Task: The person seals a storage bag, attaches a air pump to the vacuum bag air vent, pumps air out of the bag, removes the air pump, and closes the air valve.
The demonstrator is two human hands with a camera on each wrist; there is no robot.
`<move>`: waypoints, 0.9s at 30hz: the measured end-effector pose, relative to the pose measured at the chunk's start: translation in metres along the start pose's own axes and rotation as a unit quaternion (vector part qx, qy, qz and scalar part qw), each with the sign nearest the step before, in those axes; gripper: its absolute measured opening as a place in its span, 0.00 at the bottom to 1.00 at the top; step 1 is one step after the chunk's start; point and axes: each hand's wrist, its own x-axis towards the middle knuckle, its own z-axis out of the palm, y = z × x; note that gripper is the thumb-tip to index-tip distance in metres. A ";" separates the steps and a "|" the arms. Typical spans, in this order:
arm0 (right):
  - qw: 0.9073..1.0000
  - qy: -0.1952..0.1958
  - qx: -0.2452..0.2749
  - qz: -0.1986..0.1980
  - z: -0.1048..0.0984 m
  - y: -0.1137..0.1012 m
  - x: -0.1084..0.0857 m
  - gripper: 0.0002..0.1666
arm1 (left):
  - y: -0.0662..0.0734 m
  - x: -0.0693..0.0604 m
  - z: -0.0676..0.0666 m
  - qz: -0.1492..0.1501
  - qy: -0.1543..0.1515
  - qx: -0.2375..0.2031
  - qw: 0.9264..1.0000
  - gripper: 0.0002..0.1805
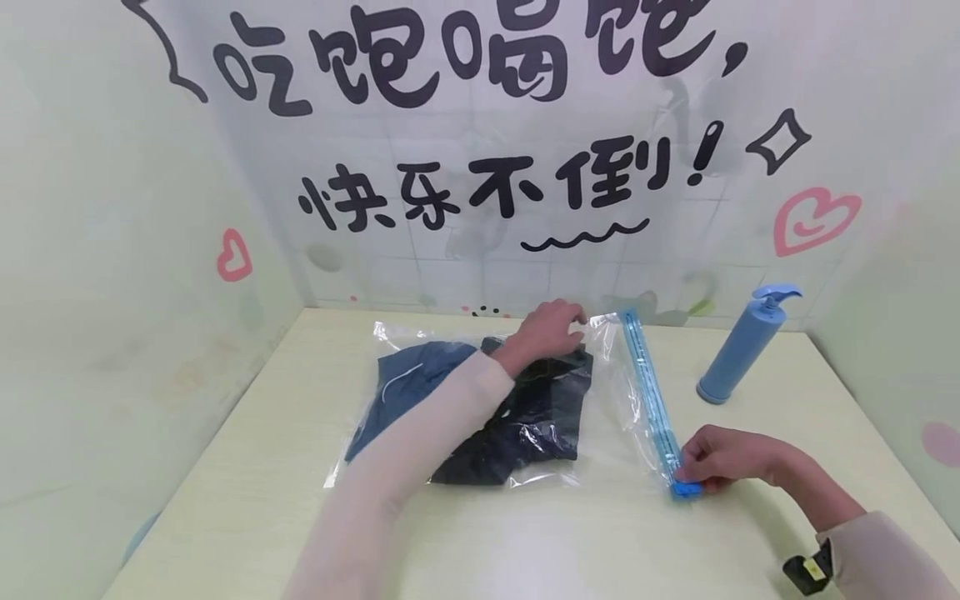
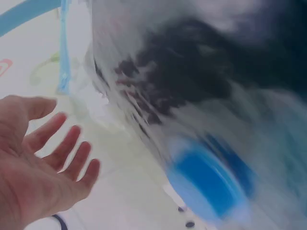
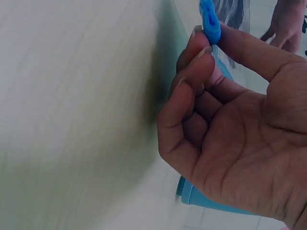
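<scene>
A clear plastic storage bag (image 1: 613, 367) lies flat on the table, with a blue garment (image 1: 420, 375) and a dark garment (image 1: 543, 412) inside. Along its right edge runs a blue zip strip (image 1: 647, 383). My right hand (image 1: 738, 457) pinches a small blue zip slider (image 3: 210, 21) between thumb and fingers at the strip's near end. Over the bag's far part, my left hand (image 1: 546, 332) reaches with loosely spread fingers and holds nothing. In the left wrist view, a blurred round blue cap (image 2: 206, 179) shows on the bag, apart from that hand (image 2: 48, 167).
A blue hand pump (image 1: 742, 350) stands upright on the table (image 1: 525, 542), to the right of the bag. A printed wall sheet (image 1: 465, 267) rises behind the table's back edge, and walls enclose both sides.
</scene>
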 end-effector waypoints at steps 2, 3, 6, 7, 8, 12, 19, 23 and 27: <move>1.000 0.001 -0.017 0.006 0.000 -0.002 0.001 0.19 | -0.009 -0.016 -0.004 0.011 -0.022 0.002 1.000 0.18; 1.000 0.001 -0.024 0.011 0.000 -0.003 0.002 0.19 | -0.014 -0.025 -0.007 0.013 -0.029 0.003 0.999 0.19; 0.999 -0.001 -0.039 0.021 0.001 -0.006 0.001 0.20 | -0.025 -0.059 -0.013 0.012 -0.039 0.001 0.999 0.23; 0.999 0.000 -0.045 0.025 0.001 -0.007 0.001 0.20 | -0.030 -0.072 -0.015 0.012 -0.038 -0.002 0.999 0.25; 0.998 0.000 -0.050 0.028 0.002 -0.008 0.001 0.20 | -0.035 -0.085 -0.018 0.011 -0.035 -0.003 0.999 0.27; 0.997 -0.005 -0.073 0.034 0.003 -0.014 0.001 0.20 | -0.058 -0.132 -0.025 -0.023 -0.019 -0.013 0.999 0.36; 0.993 -0.013 -0.100 0.069 0.007 -0.022 0.002 0.18 | -0.073 -0.180 -0.013 -0.062 -0.044 -0.015 0.997 0.46; 0.989 0.003 -0.117 0.093 0.009 -0.025 0.003 0.17 | -0.071 -0.186 -0.004 -0.076 -0.082 -0.017 0.994 0.48; 0.981 0.009 -0.158 0.114 0.012 -0.031 0.003 0.18 | -0.072 -0.186 0.005 -0.104 -0.134 -0.015 0.985 0.53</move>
